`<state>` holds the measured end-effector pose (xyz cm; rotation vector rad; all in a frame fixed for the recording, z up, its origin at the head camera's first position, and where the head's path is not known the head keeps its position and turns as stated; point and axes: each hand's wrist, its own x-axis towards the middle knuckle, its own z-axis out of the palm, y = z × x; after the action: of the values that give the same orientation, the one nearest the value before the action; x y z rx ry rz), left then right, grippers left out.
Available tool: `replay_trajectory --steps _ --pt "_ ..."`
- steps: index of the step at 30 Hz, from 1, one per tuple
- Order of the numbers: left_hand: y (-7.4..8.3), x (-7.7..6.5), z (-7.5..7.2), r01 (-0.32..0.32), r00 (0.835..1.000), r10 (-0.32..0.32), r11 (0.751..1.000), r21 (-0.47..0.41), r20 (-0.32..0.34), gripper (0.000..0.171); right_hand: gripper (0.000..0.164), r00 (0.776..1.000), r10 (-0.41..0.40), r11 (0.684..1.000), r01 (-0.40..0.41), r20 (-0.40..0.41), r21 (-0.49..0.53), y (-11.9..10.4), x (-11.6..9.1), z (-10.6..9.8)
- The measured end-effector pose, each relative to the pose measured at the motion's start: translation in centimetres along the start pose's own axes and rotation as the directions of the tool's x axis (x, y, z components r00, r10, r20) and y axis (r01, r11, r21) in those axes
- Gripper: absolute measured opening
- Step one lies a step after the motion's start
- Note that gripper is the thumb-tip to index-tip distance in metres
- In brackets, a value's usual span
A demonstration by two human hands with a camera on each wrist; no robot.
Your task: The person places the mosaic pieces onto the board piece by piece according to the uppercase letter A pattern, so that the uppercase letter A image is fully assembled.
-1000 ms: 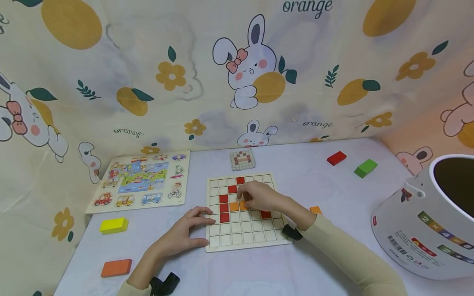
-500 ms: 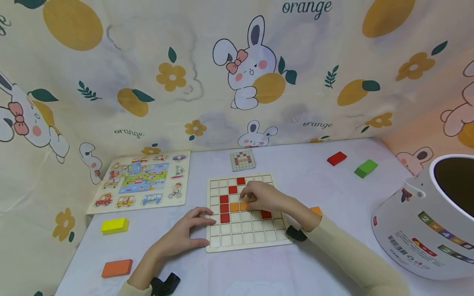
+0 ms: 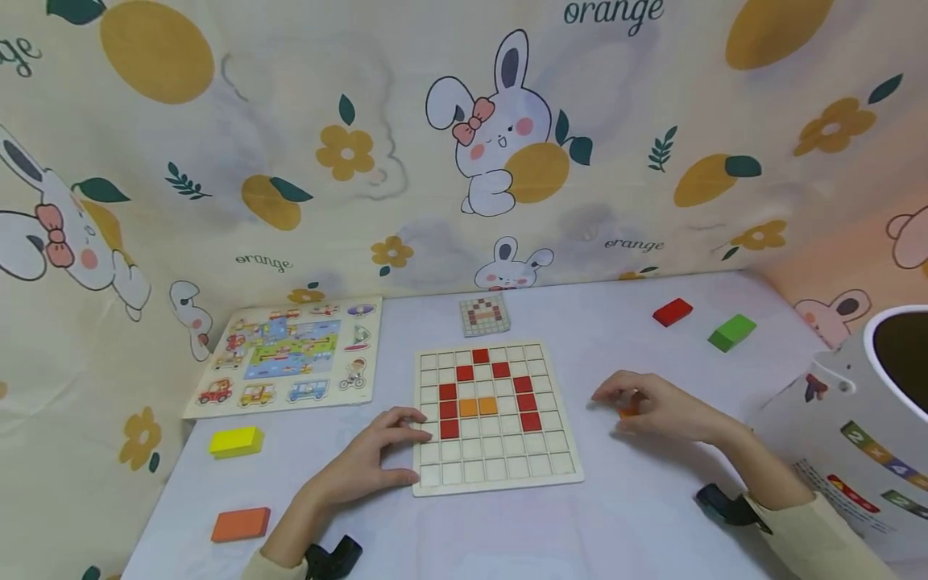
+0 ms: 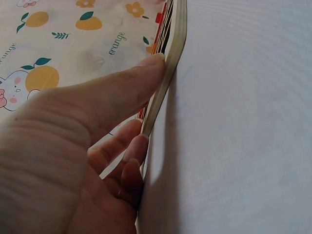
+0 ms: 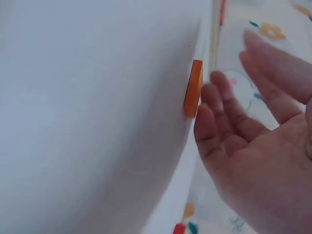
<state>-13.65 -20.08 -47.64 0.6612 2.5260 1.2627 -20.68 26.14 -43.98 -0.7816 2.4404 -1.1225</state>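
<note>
A pale wooden grid board (image 3: 500,469) lies on the white table in the head view, with several red tiles (image 3: 530,421) and two orange tiles (image 3: 478,406) set in its squares. My left hand (image 3: 366,455) rests at its left side. In the left wrist view the thumb (image 4: 122,90) and fingertips touch the board's edge (image 4: 168,73). To the right of the board, my right hand (image 3: 663,411) is low over the table beside an orange block (image 5: 194,88). In the right wrist view its fingers are loosely bent close by the block, not round it.
A small pattern card (image 3: 484,315) lies behind the board, and a vehicle puzzle (image 3: 290,354) at back left. Yellow (image 3: 236,442) and red-orange blocks (image 3: 240,524) are at left. Red (image 3: 673,312) and green blocks (image 3: 732,333) sit back right, near a white bucket (image 3: 892,459).
My right hand has left the orange tiles on the board and moved right to the orange block. Red tiles it covered now show. The left hand stays at the board's edge.
</note>
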Motion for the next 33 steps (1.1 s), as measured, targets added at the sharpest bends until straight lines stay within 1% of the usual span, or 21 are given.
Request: replay_trajectory --steps 2,4,9,14,20,24,29,33 --pt "0.1 0.0 0.0 0.004 1.000 -0.004 1.000 -0.005 -0.003 0.047 0.040 1.000 -0.002 1.000 0.002 0.006 0.020 0.7 -1.0 -0.4" --pt "0.2 -0.1 0.0 0.003 1.000 -0.003 1.000 -0.001 -0.006 0.047 0.041 1.000 -0.024 0.999 0.024 0.008 0.036 1.1 -1.5 -0.6" --pt "-0.1 -0.2 0.0 -0.007 1.000 0.007 1.000 0.008 -0.009 0.047 0.042 0.999 -0.039 0.999 0.039 -0.003 0.025 1.1 -1.6 -0.4" --pt "-0.4 -0.3 0.0 -0.013 1.000 0.013 1.000 0.013 -0.008 0.047 0.041 1.000 -0.001 1.000 0.001 -0.014 -0.009 1.0 -1.5 -0.1" --pt "-0.3 -0.3 0.0 -0.015 1.000 0.015 1.000 0.014 -0.008 0.047 0.036 1.000 -0.009 0.999 0.008 -0.009 -0.048 0.5 -1.6 -0.2" --pt "-0.1 -0.3 0.0 -0.012 1.000 0.012 1.000 0.004 -0.009 0.048 0.030 1.000 -0.004 0.999 0.005 0.016 -0.054 0.2 -1.5 -0.3" --pt "0.0 -0.1 0.0 -0.010 1.000 0.010 1.000 0.007 -0.010 0.047 0.023 0.999 0.039 0.998 -0.037 0.036 -0.056 -0.1 -1.5 -0.2" --pt "0.0 0.0 0.0 -0.010 1.000 0.010 1.000 0.010 -0.008 0.047 0.026 0.997 0.069 0.995 -0.067 0.026 -0.071 -0.2 -1.5 0.1"
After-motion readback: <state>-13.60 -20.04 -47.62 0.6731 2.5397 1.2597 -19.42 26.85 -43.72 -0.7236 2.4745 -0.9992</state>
